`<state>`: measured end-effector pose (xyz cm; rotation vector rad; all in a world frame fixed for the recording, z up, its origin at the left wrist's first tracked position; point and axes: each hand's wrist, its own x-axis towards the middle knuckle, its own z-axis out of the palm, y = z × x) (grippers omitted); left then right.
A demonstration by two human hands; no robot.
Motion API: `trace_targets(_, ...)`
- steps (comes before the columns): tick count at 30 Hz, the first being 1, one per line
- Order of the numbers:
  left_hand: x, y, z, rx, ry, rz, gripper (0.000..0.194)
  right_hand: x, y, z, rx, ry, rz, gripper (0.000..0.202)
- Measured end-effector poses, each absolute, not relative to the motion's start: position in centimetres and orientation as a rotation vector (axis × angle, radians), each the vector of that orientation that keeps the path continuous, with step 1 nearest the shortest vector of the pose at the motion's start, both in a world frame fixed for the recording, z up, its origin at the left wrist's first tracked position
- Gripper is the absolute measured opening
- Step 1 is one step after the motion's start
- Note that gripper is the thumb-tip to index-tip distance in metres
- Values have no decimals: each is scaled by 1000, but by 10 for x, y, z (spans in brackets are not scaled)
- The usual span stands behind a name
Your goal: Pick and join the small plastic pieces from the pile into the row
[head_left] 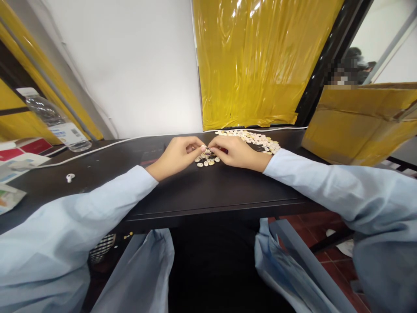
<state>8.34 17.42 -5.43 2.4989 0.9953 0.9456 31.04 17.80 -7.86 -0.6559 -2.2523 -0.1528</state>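
Over the dark table [208, 187], my left hand [177, 155] and my right hand [237, 152] meet with their fingertips almost touching. My left thumb and forefinger pinch a small pale oval piece [203, 148] that looks like a cowrie shell. Closed in a pinch as well, my right hand is at a tiny dark, thin thing beside that piece, too small to make out. Just below the fingers lie several cowrie-like shells [206, 164]. A larger spread of such shells [257, 139] is behind my right hand, which partly hides it.
A white cable [130, 139] runs along the table's back by the wall. On the left are a water bottle [65, 126], a white earbud [70, 177] and some packets [19, 165]. A cardboard box [355, 124] stands at the right. The table's front edge [208, 211] is close to my lap.
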Motion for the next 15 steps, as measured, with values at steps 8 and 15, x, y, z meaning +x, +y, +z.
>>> trace_targets(8,85,172,-51,2550,1002,908,29,310,179,-79,-714,-2244,-63,13)
trace_targets(15,89,169,-52,2536,1023,870,30,309,178,-80,-713,-2274,-186,15)
